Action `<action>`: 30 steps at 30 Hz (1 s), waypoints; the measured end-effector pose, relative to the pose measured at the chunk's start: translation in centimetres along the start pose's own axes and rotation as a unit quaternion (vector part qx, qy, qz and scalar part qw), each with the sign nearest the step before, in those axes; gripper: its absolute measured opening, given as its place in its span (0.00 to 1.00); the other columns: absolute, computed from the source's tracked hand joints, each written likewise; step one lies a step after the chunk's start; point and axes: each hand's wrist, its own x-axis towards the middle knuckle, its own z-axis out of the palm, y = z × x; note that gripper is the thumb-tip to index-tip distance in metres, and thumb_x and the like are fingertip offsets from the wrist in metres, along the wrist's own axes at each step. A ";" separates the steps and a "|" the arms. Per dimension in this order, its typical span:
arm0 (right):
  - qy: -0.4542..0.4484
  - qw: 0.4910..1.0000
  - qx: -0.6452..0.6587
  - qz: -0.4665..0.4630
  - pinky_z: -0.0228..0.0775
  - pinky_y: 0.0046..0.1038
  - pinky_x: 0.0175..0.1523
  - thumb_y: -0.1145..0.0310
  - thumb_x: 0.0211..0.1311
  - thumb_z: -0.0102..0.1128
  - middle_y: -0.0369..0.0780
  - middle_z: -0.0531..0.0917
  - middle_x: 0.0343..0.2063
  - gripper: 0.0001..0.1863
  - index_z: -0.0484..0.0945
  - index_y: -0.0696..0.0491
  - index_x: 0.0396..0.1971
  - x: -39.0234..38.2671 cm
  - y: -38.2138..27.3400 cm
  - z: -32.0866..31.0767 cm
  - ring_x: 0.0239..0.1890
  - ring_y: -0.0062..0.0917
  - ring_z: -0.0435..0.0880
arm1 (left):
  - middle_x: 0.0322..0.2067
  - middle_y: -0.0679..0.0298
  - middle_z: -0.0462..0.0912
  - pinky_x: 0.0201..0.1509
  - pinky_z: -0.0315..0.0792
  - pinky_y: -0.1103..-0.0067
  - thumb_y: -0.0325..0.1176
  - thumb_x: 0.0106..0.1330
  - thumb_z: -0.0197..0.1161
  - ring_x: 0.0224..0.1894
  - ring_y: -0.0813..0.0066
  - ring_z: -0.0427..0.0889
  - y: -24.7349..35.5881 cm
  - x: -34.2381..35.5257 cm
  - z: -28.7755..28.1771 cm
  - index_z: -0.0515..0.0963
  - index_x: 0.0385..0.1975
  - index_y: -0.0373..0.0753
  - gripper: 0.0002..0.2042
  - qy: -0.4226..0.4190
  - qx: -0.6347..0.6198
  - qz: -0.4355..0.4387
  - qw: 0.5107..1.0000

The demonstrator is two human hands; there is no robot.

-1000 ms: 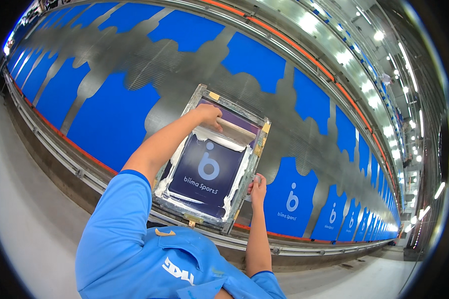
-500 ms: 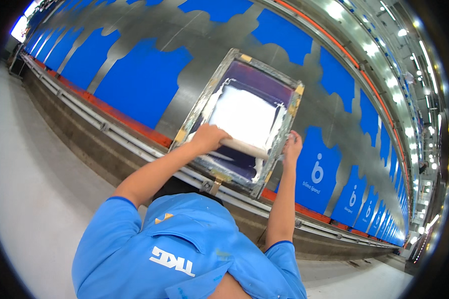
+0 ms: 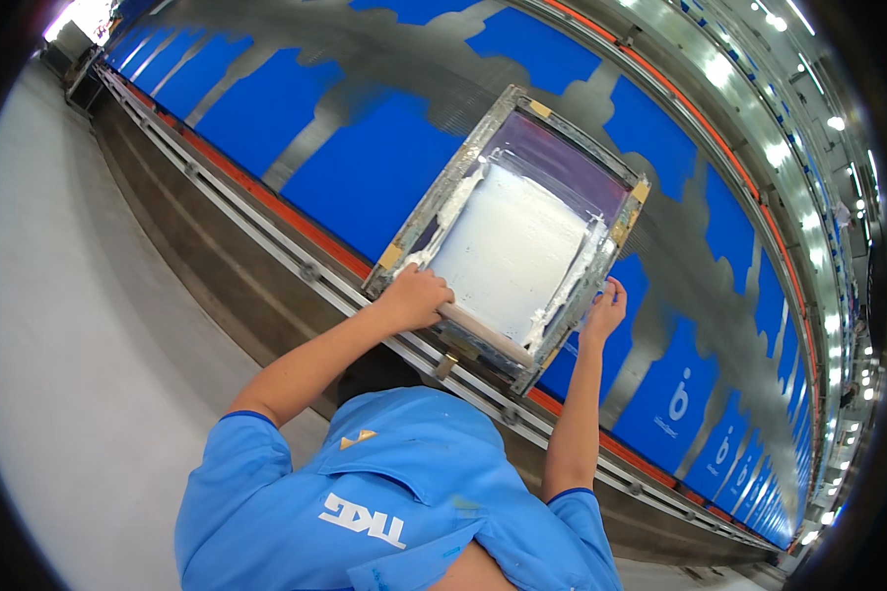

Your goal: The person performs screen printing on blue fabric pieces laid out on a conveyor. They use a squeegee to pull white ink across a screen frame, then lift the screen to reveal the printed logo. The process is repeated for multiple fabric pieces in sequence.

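A screen printing frame [image 3: 619, 234] with a purple mesh lies tilted in front of me over the long table. White ink [image 3: 508, 246] covers most of its mesh, with thick ridges along both sides. My left hand [image 3: 416, 297] is closed on one end of a squeegee [image 3: 493, 337], whose long wooden edge lies across the near end of the mesh. At the frame's right side, my right hand [image 3: 606, 307] has its fingers curled against the outer edge; part of its grip is hidden. A metal bracket [image 3: 447, 365] sits at the frame's near edge.
Blue fabric panels [image 3: 360, 163] lie in rows along the grey table [image 3: 404, 59], some to the right bearing white prints [image 3: 680, 394]. A metal rail [image 3: 266, 236] runs along the near table edge. Pale floor [image 3: 99, 374] stretches to my left.
The squeegee in my left hand has come nearer to me, down to the near end of the frame, and white ink now spreads behind it. My right hand stays by the frame's right side.
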 end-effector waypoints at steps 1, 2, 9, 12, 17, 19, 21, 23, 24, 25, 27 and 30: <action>-0.009 1.000 0.007 -0.006 0.49 0.18 0.19 0.63 0.77 0.55 0.26 0.67 0.16 0.10 0.80 0.52 0.46 -1.0 0.0 0.9 0.16 0.09 0.61 | 0.41 0.71 0.84 0.53 0.69 0.67 0.37 0.51 0.74 0.50 0.69 0.79 -0.8 -0.5 -0.4 0.85 0.42 0.51 0.16 -0.014 0.002 -0.011 1.000; -0.018 1.000 0.014 -0.011 0.49 0.18 0.19 0.64 0.77 0.54 0.26 0.66 0.16 0.09 0.80 0.51 0.46 -2.0 0.0 1.7 0.16 0.09 0.61 | 0.40 0.71 0.84 0.53 0.69 0.68 0.37 0.51 0.74 0.50 0.70 0.79 -1.5 -1.2 -0.7 0.85 0.41 0.51 0.16 -0.027 0.004 -0.021 0.999; -0.058 0.998 -0.026 0.021 0.48 0.20 0.20 0.63 0.78 0.52 0.26 0.63 0.15 0.10 0.79 0.52 0.47 -7.1 0.7 3.0 0.16 0.09 0.59 | 0.46 0.71 0.83 0.55 0.70 0.67 0.32 0.52 0.72 0.53 0.69 0.78 -2.0 -7.4 -0.5 0.84 0.49 0.55 0.21 -0.080 0.020 -0.001 0.997; -0.078 0.995 -0.056 0.038 0.48 0.20 0.21 0.63 0.78 0.52 0.26 0.63 0.15 0.10 0.79 0.52 0.47 -9.6 2.4 2.0 0.16 0.09 0.59 | 0.51 0.72 0.83 0.54 0.71 0.67 0.28 0.52 0.68 0.54 0.69 0.79 0.5 -12.2 1.6 0.81 0.56 0.58 0.27 -0.087 -0.003 -0.015 0.996; -0.050 0.987 -0.149 0.014 0.53 0.24 0.24 0.63 0.77 0.52 0.29 0.67 0.15 0.12 0.81 0.52 0.46 -10.4 3.2 3.1 0.18 0.12 0.63 | 0.52 0.71 0.84 0.55 0.71 0.66 0.27 0.52 0.68 0.56 0.70 0.79 -0.5 -13.5 1.3 0.81 0.57 0.56 0.28 -0.017 -0.060 -0.035 0.997; -0.034 0.981 -0.191 -0.015 0.56 0.25 0.25 0.62 0.77 0.52 0.30 0.68 0.15 0.12 0.82 0.52 0.47 -10.5 3.7 3.0 0.18 0.14 0.64 | 0.53 0.70 0.83 0.56 0.71 0.67 0.27 0.52 0.68 0.56 0.70 0.79 -0.9 -12.3 0.9 0.81 0.57 0.56 0.28 0.018 -0.060 -0.037 0.997; -0.022 0.972 -0.225 -0.057 0.59 0.26 0.27 0.62 0.76 0.52 0.31 0.70 0.16 0.13 0.82 0.52 0.49 -10.3 4.7 2.8 0.19 0.15 0.66 | 0.53 0.69 0.84 0.56 0.71 0.67 0.27 0.53 0.68 0.56 0.70 0.79 -2.3 -9.2 0.4 0.81 0.57 0.56 0.27 0.034 -0.051 -0.038 0.997; -0.038 0.968 -0.237 -0.070 0.63 0.27 0.30 0.62 0.76 0.53 0.33 0.73 0.18 0.14 0.82 0.52 0.50 -9.9 4.2 3.2 0.21 0.16 0.69 | 0.52 0.69 0.84 0.55 0.73 0.66 0.27 0.53 0.68 0.56 0.67 0.80 -4.4 -4.6 -0.1 0.81 0.57 0.56 0.28 0.038 -0.052 -0.045 0.997; -0.072 0.959 -0.272 -0.036 0.65 0.28 0.32 0.61 0.76 0.53 0.35 0.75 0.20 0.14 0.83 0.52 0.50 -9.6 3.2 3.1 0.23 0.18 0.71 | 0.53 0.70 0.84 0.55 0.74 0.65 0.27 0.53 0.68 0.56 0.65 0.80 -5.7 -1.9 -0.3 0.81 0.57 0.57 0.28 0.039 -0.058 -0.049 0.996; -0.106 0.946 -0.306 -0.002 0.67 0.29 0.34 0.61 0.76 0.53 0.36 0.77 0.22 0.15 0.83 0.52 0.50 -9.4 2.4 2.8 0.24 0.21 0.74 | 0.52 0.69 0.84 0.56 0.75 0.65 0.27 0.54 0.68 0.55 0.65 0.80 -7.0 0.7 -0.5 0.82 0.57 0.58 0.27 0.030 -0.052 -0.048 0.997; -0.180 0.879 -0.440 -0.031 0.72 0.38 0.46 0.56 0.69 0.62 0.42 0.84 0.42 0.18 0.82 0.47 0.54 -8.4 0.4 2.1 0.41 0.35 0.81 | 0.50 0.68 0.85 0.54 0.76 0.65 0.28 0.55 0.68 0.53 0.64 0.82 -9.8 5.8 -1.2 0.83 0.55 0.58 0.25 0.027 -0.047 -0.041 0.998; -0.210 0.734 -0.607 -0.219 0.69 0.42 0.53 0.55 0.59 0.71 0.39 0.81 0.53 0.25 0.82 0.43 0.57 -6.5 -3.3 2.9 0.54 0.36 0.77 | 0.43 0.65 0.88 0.51 0.78 0.66 0.32 0.58 0.68 0.47 0.62 0.85 -12.3 12.3 -4.1 0.86 0.50 0.57 0.19 -0.001 -0.025 -0.029 0.999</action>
